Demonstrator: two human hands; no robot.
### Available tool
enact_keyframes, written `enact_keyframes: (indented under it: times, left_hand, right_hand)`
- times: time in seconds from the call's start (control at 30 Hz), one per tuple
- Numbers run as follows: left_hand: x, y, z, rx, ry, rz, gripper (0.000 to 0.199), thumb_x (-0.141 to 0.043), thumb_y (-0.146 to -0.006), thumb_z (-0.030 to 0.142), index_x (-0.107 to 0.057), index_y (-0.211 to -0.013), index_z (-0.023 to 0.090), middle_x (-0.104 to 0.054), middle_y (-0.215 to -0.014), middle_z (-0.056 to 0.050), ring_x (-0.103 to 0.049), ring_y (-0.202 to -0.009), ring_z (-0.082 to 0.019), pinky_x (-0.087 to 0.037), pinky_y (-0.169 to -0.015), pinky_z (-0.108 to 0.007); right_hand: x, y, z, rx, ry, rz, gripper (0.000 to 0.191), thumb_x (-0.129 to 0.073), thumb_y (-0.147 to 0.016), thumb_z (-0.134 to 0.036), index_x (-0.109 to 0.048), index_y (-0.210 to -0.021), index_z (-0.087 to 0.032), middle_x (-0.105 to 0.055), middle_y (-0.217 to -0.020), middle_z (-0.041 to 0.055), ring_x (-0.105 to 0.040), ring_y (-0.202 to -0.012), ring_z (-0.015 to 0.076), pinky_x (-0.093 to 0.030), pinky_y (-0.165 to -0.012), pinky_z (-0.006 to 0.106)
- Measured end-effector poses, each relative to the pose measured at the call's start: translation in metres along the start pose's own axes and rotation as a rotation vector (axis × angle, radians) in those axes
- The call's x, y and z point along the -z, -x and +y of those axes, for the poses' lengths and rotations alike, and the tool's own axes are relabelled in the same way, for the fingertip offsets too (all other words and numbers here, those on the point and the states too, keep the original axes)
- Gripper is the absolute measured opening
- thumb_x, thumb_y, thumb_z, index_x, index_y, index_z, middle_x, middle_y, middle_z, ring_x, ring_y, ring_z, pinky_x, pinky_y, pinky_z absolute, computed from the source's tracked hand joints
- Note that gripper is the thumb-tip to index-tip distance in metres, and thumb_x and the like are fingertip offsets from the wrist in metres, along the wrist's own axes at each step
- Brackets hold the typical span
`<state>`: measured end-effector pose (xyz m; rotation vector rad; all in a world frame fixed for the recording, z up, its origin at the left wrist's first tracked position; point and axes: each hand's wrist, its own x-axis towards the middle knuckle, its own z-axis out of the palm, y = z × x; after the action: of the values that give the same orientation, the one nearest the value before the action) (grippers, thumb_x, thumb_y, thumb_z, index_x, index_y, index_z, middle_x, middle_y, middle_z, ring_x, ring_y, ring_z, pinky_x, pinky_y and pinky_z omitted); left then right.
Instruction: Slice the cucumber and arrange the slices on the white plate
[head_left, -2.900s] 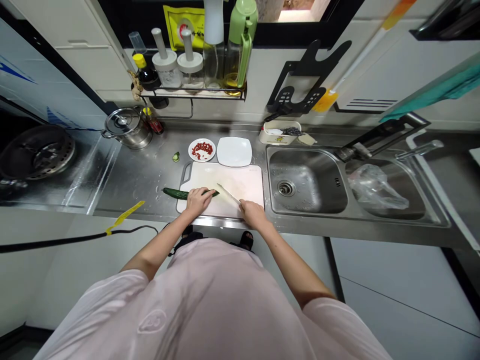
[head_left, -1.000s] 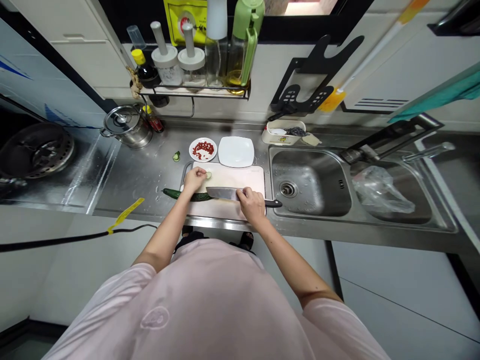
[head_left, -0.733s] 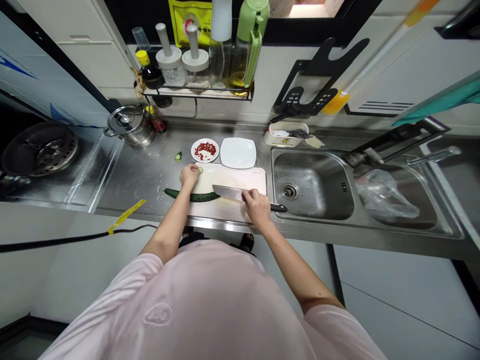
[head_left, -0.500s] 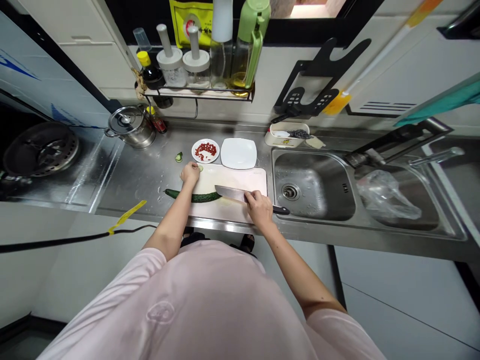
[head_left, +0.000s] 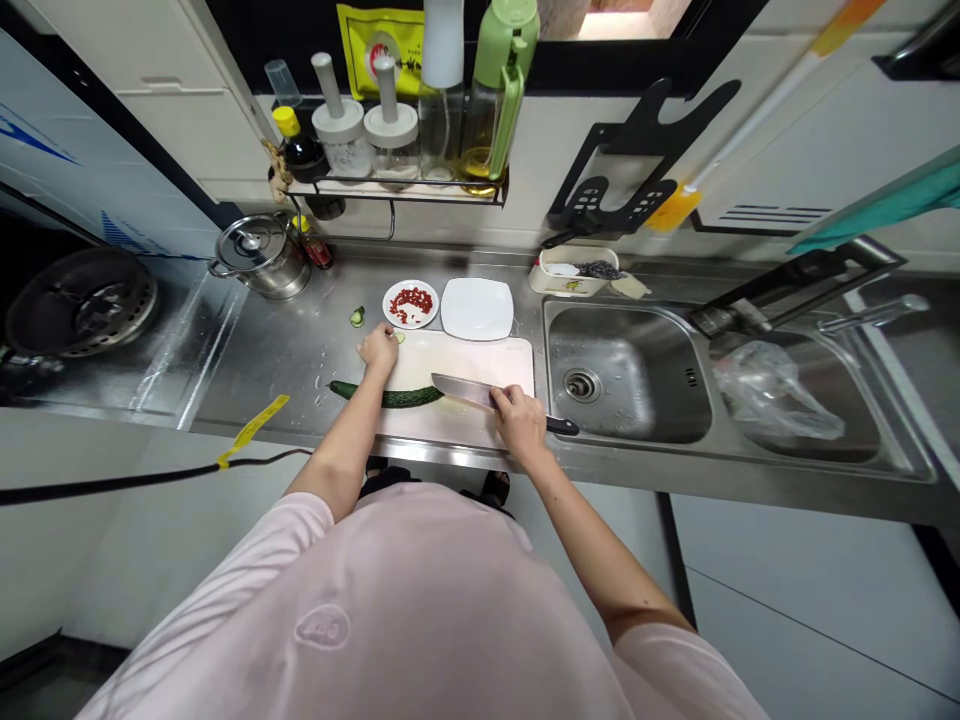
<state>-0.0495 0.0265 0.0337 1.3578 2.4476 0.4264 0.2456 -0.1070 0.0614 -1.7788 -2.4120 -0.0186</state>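
Observation:
My right hand (head_left: pixel 519 422) is shut round the black handle of a kitchen cleaver (head_left: pixel 463 391), whose steel blade lies low over the white cutting board (head_left: pixel 480 425), just beyond the cucumber's right end. A long green cucumber (head_left: pixel 386 396) lies across the board's near left part, its left end sticking out past the edge. My left hand (head_left: pixel 377 350) rests at the board's far left corner, with a small cucumber slice (head_left: pixel 400 338) beside its fingertips. Further slices (head_left: pixel 356 317) sit on the steel counter.
Behind the board stand a plate of chopped red chili (head_left: pixel 410 304) and a white square plate (head_left: pixel 477 309). A steel sink (head_left: pixel 622 375) lies to the right, a steel pot (head_left: pixel 259 258) far left, and a bottle shelf (head_left: pixel 397 190) along the back.
Since the earliest frame, my left hand has moved from the cucumber to the board's far corner, and the cleaver has turned crosswise. Across the latest frames, the hands barely move.

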Motion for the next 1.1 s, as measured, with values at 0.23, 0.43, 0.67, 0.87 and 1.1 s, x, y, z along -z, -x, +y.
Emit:
enact_keyframes:
  times: [0.23,0.43,0.67,0.87,1.1]
  left_hand:
    - [0.001,0.003,0.002,-0.015,-0.029,0.011,0.017,-0.054,-0.08,0.025,-0.064,-0.094,0.028,-0.069,-0.1,-0.007,-0.059,-0.1,-0.026,-0.033,-0.09,-0.043]
    - [0.001,0.005,0.002,-0.005,-0.04,0.023,0.018,-0.052,-0.082,0.028,-0.067,-0.091,0.028,-0.068,-0.103,-0.008,-0.058,-0.101,-0.027,-0.034,-0.089,-0.045]
    - [0.012,0.02,-0.001,-0.004,0.082,0.06,0.02,-0.052,-0.082,0.029,-0.064,-0.098,0.031,-0.068,-0.101,-0.004,-0.057,-0.101,-0.025,-0.035,-0.087,-0.041]
    - [0.025,0.043,-0.006,-0.073,0.116,0.068,0.02,-0.053,-0.083,0.032,-0.062,-0.101,0.03,-0.067,-0.098,-0.002,-0.056,-0.101,-0.022,-0.035,-0.087,-0.036]
    - [0.034,0.072,-0.016,-0.142,0.11,0.036,0.026,-0.054,-0.083,0.035,-0.062,-0.106,0.028,-0.067,-0.098,-0.003,-0.057,-0.101,-0.021,-0.037,-0.087,-0.034]
  right_hand:
    - [-0.002,0.0,0.0,-0.01,-0.02,-0.025,0.03,-0.047,-0.09,-0.022,-0.062,-0.117,-0.023,-0.057,-0.097,0.008,-0.044,-0.073,0.0168,-0.023,-0.066,0.03]
    - [-0.003,0.0,0.0,-0.008,0.001,-0.03,0.03,-0.048,-0.09,-0.023,-0.061,-0.117,-0.023,-0.057,-0.098,0.0071,-0.044,-0.073,0.0164,-0.023,-0.066,0.03]
    - [-0.005,0.0,0.001,-0.022,-0.016,-0.051,0.031,-0.049,-0.089,-0.021,-0.06,-0.118,-0.022,-0.057,-0.099,0.0077,-0.045,-0.074,0.0168,-0.023,-0.067,0.03]
    - [-0.004,-0.002,-0.001,-0.021,-0.02,-0.047,0.031,-0.048,-0.09,-0.022,-0.059,-0.119,-0.021,-0.058,-0.098,0.0077,-0.046,-0.074,0.0169,-0.024,-0.066,0.03]
    - [-0.004,0.0,-0.008,-0.061,-0.047,-0.044,0.029,-0.047,-0.092,-0.026,-0.06,-0.117,-0.022,-0.057,-0.097,0.0074,-0.046,-0.073,0.0162,-0.024,-0.066,0.029]
